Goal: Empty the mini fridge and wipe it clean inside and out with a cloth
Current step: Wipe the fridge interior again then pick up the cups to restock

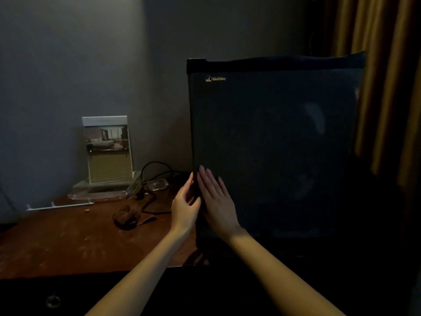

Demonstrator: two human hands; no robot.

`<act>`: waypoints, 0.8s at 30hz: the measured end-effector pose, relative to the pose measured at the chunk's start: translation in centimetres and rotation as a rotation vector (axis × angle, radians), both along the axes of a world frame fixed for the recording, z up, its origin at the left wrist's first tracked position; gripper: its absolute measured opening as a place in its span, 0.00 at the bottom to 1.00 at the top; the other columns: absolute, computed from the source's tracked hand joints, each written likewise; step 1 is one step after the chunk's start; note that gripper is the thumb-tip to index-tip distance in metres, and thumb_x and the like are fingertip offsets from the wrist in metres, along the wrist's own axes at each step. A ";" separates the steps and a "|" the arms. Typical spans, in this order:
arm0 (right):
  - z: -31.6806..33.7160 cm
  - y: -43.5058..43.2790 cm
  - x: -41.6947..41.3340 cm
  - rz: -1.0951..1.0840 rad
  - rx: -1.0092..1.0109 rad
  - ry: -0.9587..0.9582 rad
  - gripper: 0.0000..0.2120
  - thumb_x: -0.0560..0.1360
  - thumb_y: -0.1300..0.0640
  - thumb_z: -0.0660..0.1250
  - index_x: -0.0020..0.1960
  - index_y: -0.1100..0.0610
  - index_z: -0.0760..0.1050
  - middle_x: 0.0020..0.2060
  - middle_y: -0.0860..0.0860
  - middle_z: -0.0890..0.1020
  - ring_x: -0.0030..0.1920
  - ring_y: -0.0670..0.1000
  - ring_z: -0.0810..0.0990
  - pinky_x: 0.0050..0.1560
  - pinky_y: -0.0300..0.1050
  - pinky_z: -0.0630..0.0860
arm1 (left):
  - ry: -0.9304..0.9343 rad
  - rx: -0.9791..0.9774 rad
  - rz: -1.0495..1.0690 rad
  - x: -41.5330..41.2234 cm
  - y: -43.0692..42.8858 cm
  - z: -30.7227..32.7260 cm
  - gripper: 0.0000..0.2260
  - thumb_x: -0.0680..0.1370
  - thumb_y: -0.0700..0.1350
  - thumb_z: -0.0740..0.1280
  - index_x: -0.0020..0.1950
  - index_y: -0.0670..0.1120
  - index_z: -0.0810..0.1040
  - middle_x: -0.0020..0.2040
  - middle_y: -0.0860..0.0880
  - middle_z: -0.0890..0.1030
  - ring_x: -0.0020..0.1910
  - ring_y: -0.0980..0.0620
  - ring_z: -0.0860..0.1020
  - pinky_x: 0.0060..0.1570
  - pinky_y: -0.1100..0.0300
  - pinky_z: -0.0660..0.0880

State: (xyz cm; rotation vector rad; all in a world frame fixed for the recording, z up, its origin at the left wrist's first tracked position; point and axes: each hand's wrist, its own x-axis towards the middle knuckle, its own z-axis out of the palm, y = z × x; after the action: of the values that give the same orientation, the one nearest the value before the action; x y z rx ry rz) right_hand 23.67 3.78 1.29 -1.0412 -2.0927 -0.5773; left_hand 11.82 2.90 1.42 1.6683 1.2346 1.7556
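Hands: our left hand hooks its fingers, held close together, round the lower left door edge of the mini fridge. Our right hand lies flat on the door just beside it, fingers straight and barely spread.
Fridge: shut and upright, on the table.
Handling: we judge it heavy and rigid, with a slippery front. We would pull at the door's edge.
Cloth: brown cloth, crumpled near the fridge's left.
Cable: black cable looping by the fridge's lower left corner.
Sign stand: clear sign stand, further left.
Curtain: curtain, right of the fridge.
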 end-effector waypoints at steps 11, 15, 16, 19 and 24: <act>10.5 -0.5 2.0 0.298 0.316 0.410 0.23 0.77 0.62 0.65 0.71 0.59 0.69 0.69 0.54 0.72 0.70 0.50 0.69 0.69 0.45 0.66 | -0.090 0.484 0.096 0.4 1.2 9.3 0.20 0.78 0.41 0.64 0.70 0.48 0.71 0.67 0.50 0.73 0.67 0.55 0.72 0.66 0.48 0.70; 21.1 2.1 3.5 0.064 0.469 0.435 0.21 0.78 0.57 0.63 0.70 0.57 0.70 0.70 0.53 0.70 0.73 0.51 0.64 0.75 0.49 0.55 | 0.131 0.790 0.202 0.2 2.9 18.9 0.20 0.78 0.35 0.64 0.70 0.39 0.70 0.72 0.43 0.68 0.72 0.50 0.66 0.72 0.56 0.64; 23.2 2.6 3.8 0.000 0.490 0.444 0.20 0.78 0.55 0.62 0.70 0.56 0.70 0.69 0.52 0.71 0.73 0.50 0.65 0.76 0.50 0.53 | 0.196 0.818 0.228 0.1 3.4 20.9 0.20 0.78 0.35 0.64 0.70 0.38 0.70 0.72 0.42 0.67 0.73 0.48 0.65 0.72 0.55 0.63; 26.9 3.3 4.3 -0.090 0.490 0.473 0.15 0.80 0.53 0.60 0.65 0.54 0.74 0.61 0.50 0.77 0.65 0.47 0.71 0.75 0.51 0.56 | 0.364 0.809 0.303 0.4 4.6 25.4 0.19 0.79 0.39 0.62 0.70 0.41 0.71 0.72 0.43 0.69 0.73 0.47 0.64 0.72 0.46 0.62; 28.4 1.9 5.2 -0.100 0.366 0.388 0.11 0.79 0.55 0.62 0.57 0.54 0.79 0.50 0.50 0.81 0.55 0.50 0.77 0.70 0.49 0.63 | 0.402 0.679 0.229 0.4 4.4 28.3 0.12 0.79 0.43 0.60 0.57 0.41 0.79 0.55 0.46 0.78 0.57 0.49 0.76 0.58 0.55 0.73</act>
State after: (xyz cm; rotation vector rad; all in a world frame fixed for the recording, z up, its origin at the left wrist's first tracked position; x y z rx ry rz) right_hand 28.84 5.70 29.67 -0.9578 -1.5361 -0.7129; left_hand 12.26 7.29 29.70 2.4381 1.0765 2.2194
